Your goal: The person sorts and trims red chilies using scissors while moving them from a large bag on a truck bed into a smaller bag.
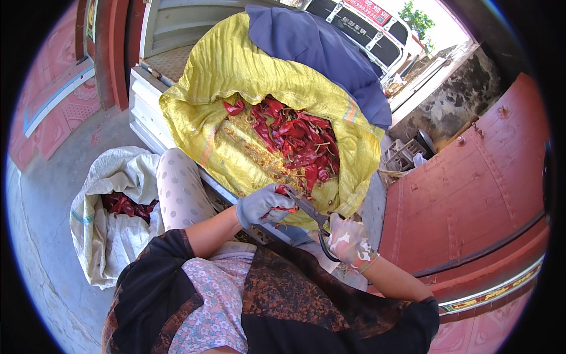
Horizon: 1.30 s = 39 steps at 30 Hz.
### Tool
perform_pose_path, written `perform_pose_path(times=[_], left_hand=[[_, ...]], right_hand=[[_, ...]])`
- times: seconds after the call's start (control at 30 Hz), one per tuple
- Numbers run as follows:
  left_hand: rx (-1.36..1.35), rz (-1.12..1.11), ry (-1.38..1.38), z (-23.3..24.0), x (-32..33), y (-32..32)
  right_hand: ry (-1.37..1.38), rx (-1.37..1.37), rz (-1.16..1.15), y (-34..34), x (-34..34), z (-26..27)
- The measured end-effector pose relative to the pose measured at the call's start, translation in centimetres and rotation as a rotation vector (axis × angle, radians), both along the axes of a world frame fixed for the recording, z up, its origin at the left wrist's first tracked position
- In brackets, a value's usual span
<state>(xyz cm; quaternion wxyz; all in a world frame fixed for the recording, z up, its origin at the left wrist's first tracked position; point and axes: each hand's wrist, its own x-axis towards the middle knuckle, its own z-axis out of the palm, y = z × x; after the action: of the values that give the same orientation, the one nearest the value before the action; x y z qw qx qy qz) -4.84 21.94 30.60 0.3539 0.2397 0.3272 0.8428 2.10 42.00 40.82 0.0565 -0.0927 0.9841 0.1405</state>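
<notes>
In a grey glove, my left hand (265, 207) grips a dried red chilli (282, 208). My right hand (347, 239), in a camouflage-patterned glove, holds black-handled scissors (315, 213) whose blades reach to the chilli. Just beyond both hands, a yellow woven sack (261, 66) lies wide open on a white truck bed. Dried red chillies (298, 132) are heaped inside it, with yellow seeds and bits (247, 146) spread over the sack's inner side. To the left of my knee, a white woven sack (128, 252) stands on the floor with more red chillies (128, 205) in it.
The truck bed's white side panel (148, 106) borders the yellow sack on the left. A dark blue cloth (305, 48) lies behind it. At right leans a red metal door (468, 186), near a grey crate (402, 155). Concrete floor (48, 212) extends on the left.
</notes>
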Motion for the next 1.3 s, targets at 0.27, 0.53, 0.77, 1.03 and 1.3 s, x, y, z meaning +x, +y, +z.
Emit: perform_pose_path(times=[0.27, 0.53, 0.77, 1.03, 1.3], left_hand=[[-0.086, 0.232, 0.043, 2.0, 0.4, -1.0], [-0.050, 0.403, 0.152, 1.3, 0.0, -0.4], [0.009, 0.487, 0.177, 1.6, 0.5, 0.1], [-0.017, 0.601, 0.244, 0.5, 0.4, 0.7], [-0.016, 0.554, 0.164, -0.2, 0.0, 0.6]], right_hand=[[-0.049, -0.437, -0.045, 0.4, 1.1, -1.1], [0.361, -0.219, 0.125, -0.4, 2.2, -0.4], [0.383, -0.198, 0.062, -0.8, 1.6, -1.6], [0.222, -0.101, -0.049, -1.2, 1.2, -1.1], [0.106, -0.130, -0.090, -1.0, 1.2, -1.6]])
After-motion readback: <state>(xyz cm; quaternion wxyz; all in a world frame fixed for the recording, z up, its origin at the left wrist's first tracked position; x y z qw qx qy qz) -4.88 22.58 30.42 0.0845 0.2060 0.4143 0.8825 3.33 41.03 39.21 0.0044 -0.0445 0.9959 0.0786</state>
